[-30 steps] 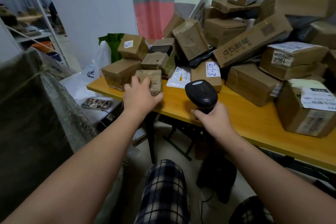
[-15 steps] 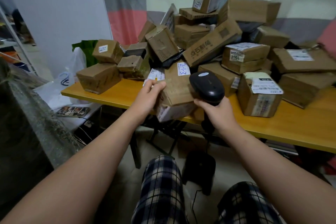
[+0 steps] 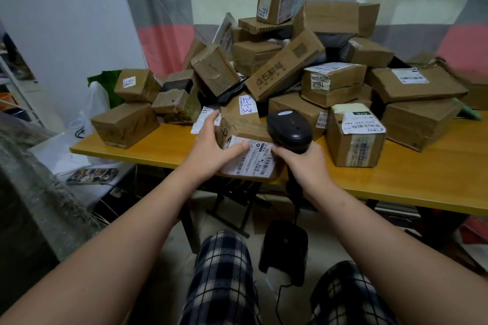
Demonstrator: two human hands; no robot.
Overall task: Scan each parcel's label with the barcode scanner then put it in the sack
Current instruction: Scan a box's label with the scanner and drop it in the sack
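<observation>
At the near edge of the yellow worktop (image 3: 155, 149), a brown cardboard parcel (image 3: 244, 125) is tipped so that its white printed label (image 3: 250, 161) faces the person. The left grip (image 3: 211, 148), a bare hand, holds the parcel's left end, with the thumb lying across the label's upper left corner and the fingers curled round the far side. A handwritten sticker reading "2-1-3" (image 3: 247, 104) sits on the parcel's upper face. The right grip (image 3: 309, 167) is closed round the handle of the black barcode scanner (image 3: 289, 128). The scanner's head sits just beside the parcel's upper right edge, and one fingertip of that hand touches the label's right margin. Behind them a heap of taped cardboard boxes (image 3: 324, 79) covers most of the worktop. A coarse grey sack (image 3: 37, 182) fills the left edge of the view, well apart from the parcel. On the floor under the worktop, between the person's plaid-clad knees (image 3: 221, 280), stands a black scanner stand (image 3: 285, 248).
</observation>
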